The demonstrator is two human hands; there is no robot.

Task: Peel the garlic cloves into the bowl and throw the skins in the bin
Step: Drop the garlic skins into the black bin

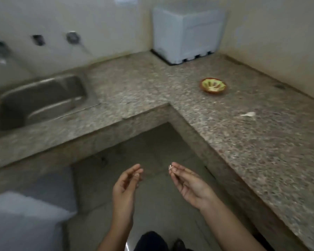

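Observation:
A small bowl [213, 85] with a brown rim and green inside stands on the granite counter [261, 142] at the right; pale pieces lie in it. A white garlic piece [247, 114] lies on the counter nearer to me. My right hand [187, 183] is held over the floor, palm up, and pinches a small pale bit of garlic skin [171, 167] at its fingertips. My left hand [127, 183] hovers beside it, with fingers loosely curled and the thumb near the fingertips; whether it holds anything is unclear. A grey-white bin [25, 220] stands at the lower left.
The L-shaped counter wraps round the floor space where I stand. A steel sink [42, 98] is set in its left part, with taps on the wall above. A white box-shaped appliance [187, 33] stands in the far corner.

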